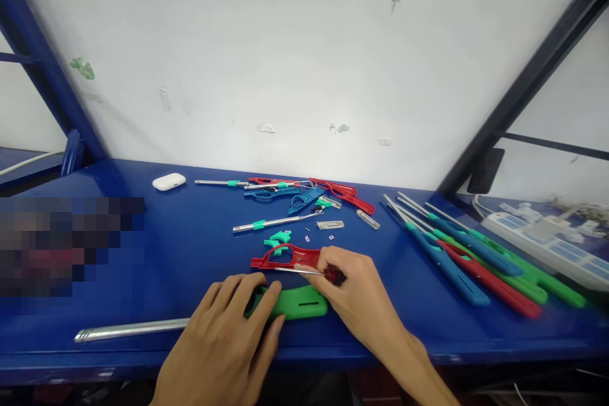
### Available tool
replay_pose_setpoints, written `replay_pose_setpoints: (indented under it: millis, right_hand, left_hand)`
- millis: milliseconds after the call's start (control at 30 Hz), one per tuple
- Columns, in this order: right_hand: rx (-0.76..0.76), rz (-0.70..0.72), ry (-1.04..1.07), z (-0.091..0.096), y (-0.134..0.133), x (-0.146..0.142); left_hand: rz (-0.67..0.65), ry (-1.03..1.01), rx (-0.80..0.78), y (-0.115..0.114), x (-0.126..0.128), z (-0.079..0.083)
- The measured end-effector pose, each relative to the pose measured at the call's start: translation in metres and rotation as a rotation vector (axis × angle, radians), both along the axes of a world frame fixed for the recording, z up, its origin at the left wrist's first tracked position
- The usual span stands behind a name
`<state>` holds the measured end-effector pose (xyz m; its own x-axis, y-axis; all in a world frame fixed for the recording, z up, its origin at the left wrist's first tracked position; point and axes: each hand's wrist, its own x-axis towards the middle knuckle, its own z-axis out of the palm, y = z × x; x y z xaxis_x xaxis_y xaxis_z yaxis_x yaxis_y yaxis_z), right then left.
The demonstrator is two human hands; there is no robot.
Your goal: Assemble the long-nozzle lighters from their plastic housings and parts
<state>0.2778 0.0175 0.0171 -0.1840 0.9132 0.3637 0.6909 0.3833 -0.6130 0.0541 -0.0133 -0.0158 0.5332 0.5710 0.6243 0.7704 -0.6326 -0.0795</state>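
A long-nosed gas lighter with a green handle (302, 303) lies across the front of the blue table, its metal tube pointing left. My left hand (226, 330) is over the lighter's middle, gripping it with bent fingers. Between the fingers of my right hand (359, 288) is a screwdriver (334, 275) with a dark red handle; its thin shaft points left above the green handle. Just behind it lies an open red lighter shell half (304, 257). Turquoise plastic parts (278, 241) lie beyond that shell.
Loose metal lighter tubes (271, 223), blue shell halves (306, 200), red shell pieces (349, 193) and clear fuel tanks (330, 225) are spread farther back. Several whole lighters (442, 266) lie at right, near a power strip (547, 244). A white earbud case (169, 182) sits back left.
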Motion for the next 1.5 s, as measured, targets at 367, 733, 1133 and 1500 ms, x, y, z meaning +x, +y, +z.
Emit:
replay_pose_setpoints:
  millis: [367, 733, 1133, 1500]
  right_hand:
    - [-0.047, -0.002, 0.009, 0.0012, -0.0007, -0.0013]
    - [-0.044, 0.007, 0.028, -0.0015, -0.0038, 0.0024]
    - [-0.103, 0.027, 0.156, -0.0011, -0.0031, 0.0013]
    - [-0.257, 0.02, 0.204, -0.0005, -0.0023, 0.0002]
  left_hand:
    - [0.003, -0.009, -0.005, -0.0002, 0.0014, 0.0009]
    - [0.009, -0.016, 0.014, -0.0017, 0.0017, 0.0009]
    - [0.016, -0.014, 0.021, -0.0013, 0.0011, 0.0011]
    - [-0.008, -0.025, 0.008, -0.0013, 0.0029, 0.0033]
